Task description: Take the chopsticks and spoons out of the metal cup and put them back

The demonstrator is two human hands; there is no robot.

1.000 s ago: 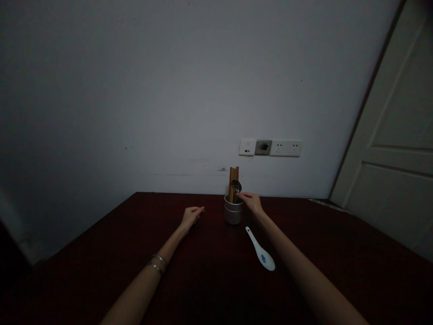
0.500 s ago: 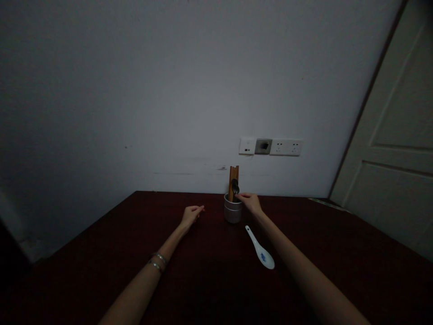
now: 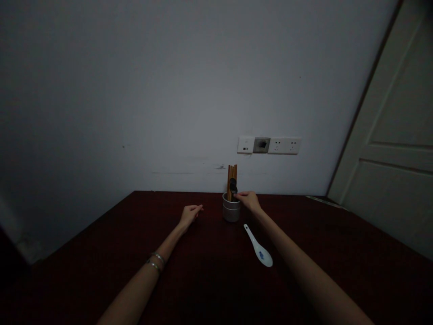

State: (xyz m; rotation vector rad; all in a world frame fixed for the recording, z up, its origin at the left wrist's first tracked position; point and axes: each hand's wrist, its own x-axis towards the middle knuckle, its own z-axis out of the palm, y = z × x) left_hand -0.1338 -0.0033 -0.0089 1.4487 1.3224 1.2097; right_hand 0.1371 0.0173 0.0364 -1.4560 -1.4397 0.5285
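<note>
A grey metal cup point(image 3: 231, 213) stands upright on the dark red table, with several wooden chopsticks point(image 3: 230, 176) rising from it. Among them is a dark, shiny metal spoon point(image 3: 233, 183), its bowl up against the chopsticks. My right hand point(image 3: 249, 200) reaches over the cup's right rim, fingertips pinched on the spoon just below its bowl. To the left of the cup, apart from it, my left hand point(image 3: 190, 214) rests loosely closed on the table, and no object shows in it. A white soup spoon point(image 3: 259, 248) with a blue mark lies in front of the cup, beside my right forearm.
The dark red table point(image 3: 209, 271) meets a grey wall point(image 3: 189, 113) behind the cup. Several socket and switch plates point(image 3: 283, 145) sit on that wall. On the right is a pale panelled door point(image 3: 392, 135).
The view has shifted very slightly. The metal spoon's bowl appears a little turned and darker between my right fingertips. My left hand and the white spoon stay where they were.
</note>
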